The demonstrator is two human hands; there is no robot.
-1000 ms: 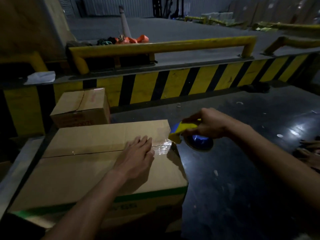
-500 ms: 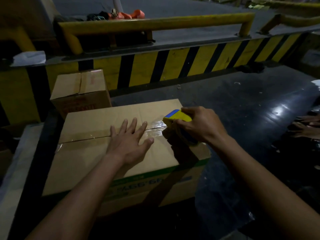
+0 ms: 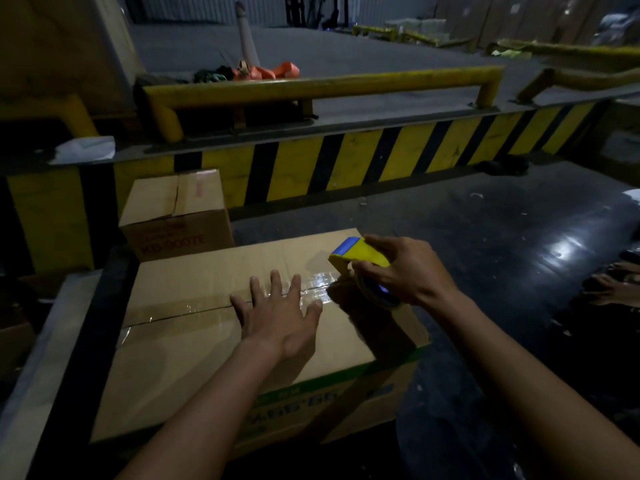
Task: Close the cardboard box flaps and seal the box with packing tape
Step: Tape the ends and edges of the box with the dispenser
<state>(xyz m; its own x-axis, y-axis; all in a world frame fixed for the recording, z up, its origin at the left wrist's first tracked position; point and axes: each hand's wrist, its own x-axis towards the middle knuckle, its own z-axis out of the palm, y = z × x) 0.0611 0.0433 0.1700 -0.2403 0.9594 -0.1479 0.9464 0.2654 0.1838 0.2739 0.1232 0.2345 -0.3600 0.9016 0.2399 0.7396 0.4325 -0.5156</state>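
Cardboard box [image 3: 194, 348], flaps closed, sits just in front of a smaller carton [image 3: 173, 209]. Left hand [image 3: 280, 320] lies flat, fingers spread, on its taped seam [image 3: 180, 313]. Right hand [image 3: 408, 271] is wrapped around a yellow tape dispenser [image 3: 356, 258] at the box's right end.

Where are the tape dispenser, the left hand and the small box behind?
tape dispenser [image 3: 360, 256], head view, on its yellow body.
left hand [image 3: 280, 322], head view, on the back of the hand.
small box [image 3: 173, 199], head view, on its top flap.

dim warehouse, glossy dark floor [image 3: 502, 237], striped barrier [image 3: 346, 161]
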